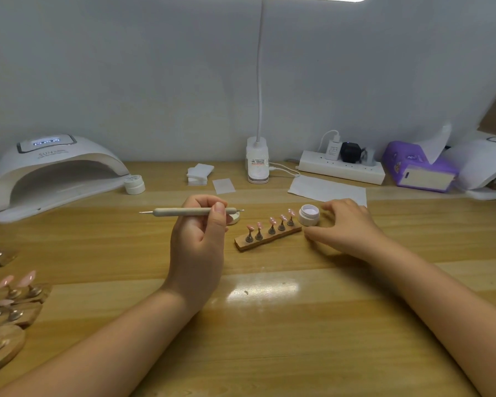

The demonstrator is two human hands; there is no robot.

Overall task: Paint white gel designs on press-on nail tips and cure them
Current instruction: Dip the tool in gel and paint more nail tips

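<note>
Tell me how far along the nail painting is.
Done: gel jar is open, five pink nail tips sit on their wooden stand. In hand: left hand grips the dotting tool. Left: no white shows on the tips; the lamp is empty.

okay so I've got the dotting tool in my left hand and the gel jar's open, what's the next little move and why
Probably steady the open gel jar with your right hand, which is beside it with loose fingers, then dip a tip of the dotting tool. Your left hand holds it level above the table, and the nail tips on the stand look unpainted.
</note>
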